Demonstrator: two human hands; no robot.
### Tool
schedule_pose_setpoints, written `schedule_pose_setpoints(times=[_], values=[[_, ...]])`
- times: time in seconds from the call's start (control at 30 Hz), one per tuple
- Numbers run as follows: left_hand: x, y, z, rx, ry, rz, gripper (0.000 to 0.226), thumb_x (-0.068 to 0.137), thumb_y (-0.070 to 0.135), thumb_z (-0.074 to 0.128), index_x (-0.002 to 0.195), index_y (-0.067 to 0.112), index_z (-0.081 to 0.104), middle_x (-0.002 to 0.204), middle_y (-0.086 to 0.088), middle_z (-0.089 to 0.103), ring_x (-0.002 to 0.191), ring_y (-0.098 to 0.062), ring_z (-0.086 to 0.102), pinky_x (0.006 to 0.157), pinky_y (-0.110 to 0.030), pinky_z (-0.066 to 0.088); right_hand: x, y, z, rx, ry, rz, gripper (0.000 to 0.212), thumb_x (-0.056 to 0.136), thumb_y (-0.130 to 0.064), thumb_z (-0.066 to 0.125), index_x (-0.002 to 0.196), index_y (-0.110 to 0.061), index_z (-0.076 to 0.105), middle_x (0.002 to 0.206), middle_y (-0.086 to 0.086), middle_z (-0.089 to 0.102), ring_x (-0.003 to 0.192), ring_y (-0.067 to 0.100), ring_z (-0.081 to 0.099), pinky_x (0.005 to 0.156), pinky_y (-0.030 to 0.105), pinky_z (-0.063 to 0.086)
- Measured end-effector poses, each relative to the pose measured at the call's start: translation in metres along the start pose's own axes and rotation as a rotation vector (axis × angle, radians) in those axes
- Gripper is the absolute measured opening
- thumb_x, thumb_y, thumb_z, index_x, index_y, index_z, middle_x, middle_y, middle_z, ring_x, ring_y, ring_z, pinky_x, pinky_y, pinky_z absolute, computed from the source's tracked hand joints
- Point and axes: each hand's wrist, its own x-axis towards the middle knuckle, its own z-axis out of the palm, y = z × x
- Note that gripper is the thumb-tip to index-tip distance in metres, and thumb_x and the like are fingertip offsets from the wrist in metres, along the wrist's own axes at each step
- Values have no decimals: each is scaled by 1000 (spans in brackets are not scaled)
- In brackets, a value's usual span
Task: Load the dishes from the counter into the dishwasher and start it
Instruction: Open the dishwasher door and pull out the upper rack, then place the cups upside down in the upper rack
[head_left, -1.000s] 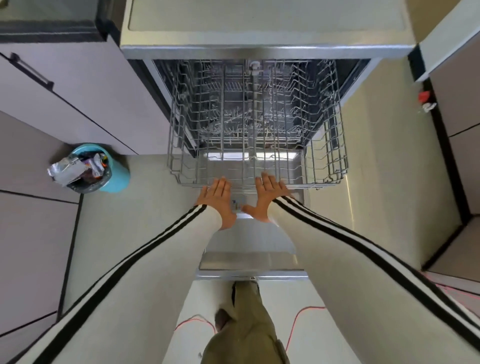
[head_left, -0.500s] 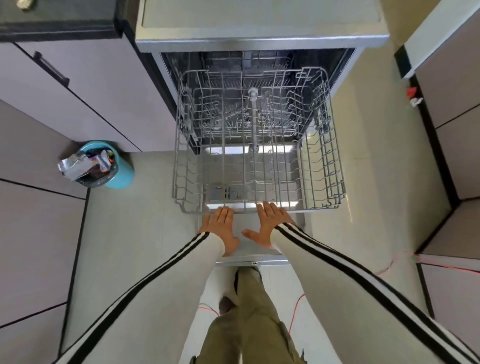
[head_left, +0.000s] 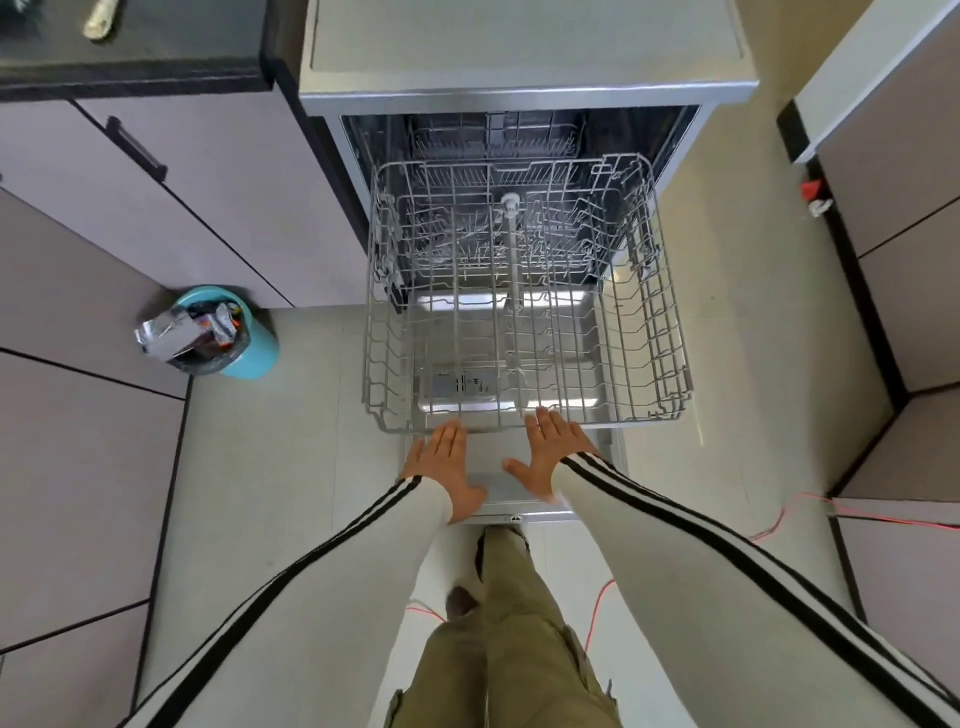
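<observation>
Just before front rim of rack (head_left: 670, 338): L hand (head_left: 445, 470) & R hand (head_left: 551, 457) equally near, fingers (head_left: 451, 437) straight, flat, holding nothing.

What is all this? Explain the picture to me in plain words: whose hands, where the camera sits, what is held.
There is no machine here: a person works with bare hands. The camera sits on their head and looks down. The left hand and right hand lie flat with fingers straight, fingertips at the front rim of an empty wire rack. The rack is drawn out of the open dishwasher, over its lowered door. Neither hand holds anything. A teal bin full of rubbish stands on the floor to the left.
</observation>
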Motion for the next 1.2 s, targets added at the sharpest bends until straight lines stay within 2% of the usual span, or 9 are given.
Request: schedule_pose_setpoints(times=[0.23,0.4,0.6,0.77,0.9,1.1,1.2], values=[[-67,-36,11,11,276,4,78,100,55,22,156,13,-14,163,-3,-20,151,-19,-16,123,-41,-5,-53,-45,-9,-19,205,-65,78,101,-58,22,156,-11,-7,163,9,-13,151,26,-11,123,44,0],[-134,-78,10,33,337,-102,76,101,56,17,155,13,-14,163,-3,-20,151,-20,-15,123,-44,-5,-87,-107,-10,3,325,-139,71,103,-50,26,157,-15,-6,163,7,-15,150,26,-13,123,43,-2],[-177,-150,8,-31,340,-273,78,99,60,14,156,13,-11,163,-3,-21,151,-20,-17,123,-44,-6,-82,-190,-16,-9,325,-277,69,103,-47,27,157,-17,-3,164,6,-14,151,25,-12,123,43,-2],[-170,-212,-6,-57,348,-345,76,100,59,15,156,14,-11,163,-3,-21,150,-19,-18,123,-45,-6,-47,-250,-42,-36,344,-373,68,102,-44,30,157,-17,1,164,6,-13,151,25,-11,123,45,0],[-145,-268,-36,-73,340,-368,76,99,60,14,156,15,-10,163,-3,-20,150,-19,-18,123,-45,-6,4,-296,-74,-33,357,-377,68,102,-44,31,158,-17,1,164,5,-13,151,24,-12,122,44,-2],[-96,-359,-119,-65,322,-322,78,99,60,20,157,16,-5,165,-3,-14,151,-20,-14,123,-45,-4,82,-363,-158,10,393,-355,66,102,-39,33,157,-15,4,165,7,-7,151,25,-6,123,43,2],[-79,-395,-174,-85,373,-302,78,99,60,24,158,15,-2,165,-2,-10,152,-19,-12,123,-44,-3,107,-390,-215,0,423,-365,67,102,-40,31,157,-14,2,164,8,-8,151,25,-6,123,45,5]])
